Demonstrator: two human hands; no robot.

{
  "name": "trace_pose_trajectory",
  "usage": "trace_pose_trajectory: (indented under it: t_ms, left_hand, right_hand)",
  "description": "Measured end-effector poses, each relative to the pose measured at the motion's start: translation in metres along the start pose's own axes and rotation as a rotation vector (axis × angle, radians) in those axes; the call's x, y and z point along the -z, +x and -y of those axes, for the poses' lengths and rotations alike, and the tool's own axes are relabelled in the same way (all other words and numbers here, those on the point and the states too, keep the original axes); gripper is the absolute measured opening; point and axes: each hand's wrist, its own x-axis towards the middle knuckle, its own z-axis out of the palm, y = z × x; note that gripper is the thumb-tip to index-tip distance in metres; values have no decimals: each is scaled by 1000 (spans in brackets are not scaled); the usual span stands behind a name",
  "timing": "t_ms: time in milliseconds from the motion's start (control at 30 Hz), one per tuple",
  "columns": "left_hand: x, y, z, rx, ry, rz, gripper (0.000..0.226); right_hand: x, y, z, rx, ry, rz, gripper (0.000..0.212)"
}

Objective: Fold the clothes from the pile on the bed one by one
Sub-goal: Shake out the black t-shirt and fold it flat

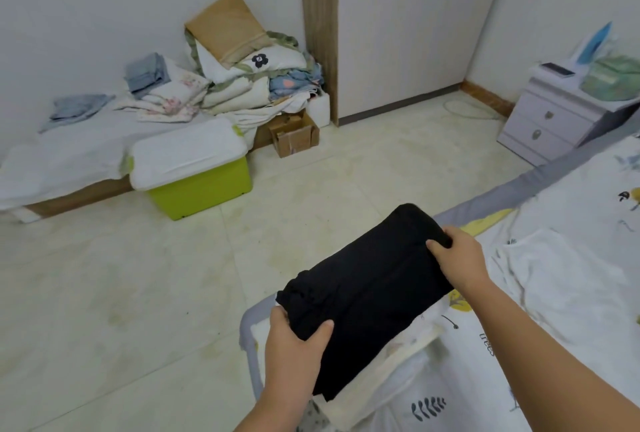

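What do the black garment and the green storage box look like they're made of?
Black garment: soft matte fabric, probably knit cotton; it sags and creases between the hands. Green storage box: likely moulded plastic, smooth and slightly glossy, with a white lid.

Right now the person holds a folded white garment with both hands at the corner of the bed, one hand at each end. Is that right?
Not quite: the garment is black, not white. The head view shows it folded, with the left hand gripping its near end and the right hand its far end, at the corner of the bed.
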Motion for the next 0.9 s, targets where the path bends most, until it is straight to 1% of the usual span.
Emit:
trace_pose_trajectory:
  t_ms: [33, 67, 133, 167, 200, 233, 267, 300, 333, 367, 400, 433, 467, 500, 567, 633, 800, 900]
  left_hand:
    - [-2, 0, 2, 20, 3, 11, 33]
    - [-3, 1, 4, 48, 18, 19, 35]
    - [-3, 2, 7, 73, 49, -3, 45]
    - [-2, 2, 8, 61, 58, -30, 51]
    - [-1, 1, 8, 20, 103, -83, 59]
    - [0, -1, 8, -53, 205, -167, 67]
    - [0, -3, 7, -156, 357, -267, 71]
    - [-1, -5, 6, -313, 517, -371, 68]
    - [-4, -5, 5, -512, 652, -420, 61]
    - [-8, -5, 3, -707, 771, -389, 58]
    - [-12, -5, 2, -874, 892, -303, 58]
    - [-16, -3, 2, -964, 1005, -192, 60]
    - [-20, 0, 2, -953, 1107, -64, 63]
    - [-22, 3, 2, -867, 1195, 43, 67]
    - [-22, 14, 6, -669, 1316, 158, 66]
    - [-22, 27, 13, -589, 1336, 173, 61]
    - [-23, 33, 9, -557, 1337, 202, 61]
    - [-23, 31, 4, -547, 1329, 203, 63]
  right_hand:
    - [-1, 2, 1, -7, -52, 10, 9]
    - [-3, 2, 2, -25, -124, 50, 10]
    - [-8, -1, 3, -80, -250, 169, 28]
    - [-11, -4, 3, -102, -292, 187, 36]
    - [-14, -8, 4, -106, -334, 153, 44]
    - [-17, -14, 6, -91, -374, 78, 52]
    - [-20, -21, 9, -49, -399, -14, 58]
    - [-24, -29, 12, 16, -410, -100, 61]
    - [-29, -36, 15, 85, -418, -157, 63]
    - [-36, -42, 17, 145, -438, -178, 63]
    - [-43, -47, 18, 185, -474, -157, 64]
    - [-50, -51, 19, 201, -516, -96, 65]
    - [-57, -53, 17, 194, -559, -11, 65]
    - [-63, -53, 13, 174, -601, 81, 65]
    - [-70, -49, 3, 133, -644, 220, 65]
    - [-71, -45, -4, 120, -638, 270, 65]
    - [-68, -42, -1, 125, -617, 280, 64]
    - [-61, -45, 5, 114, -577, 255, 63]
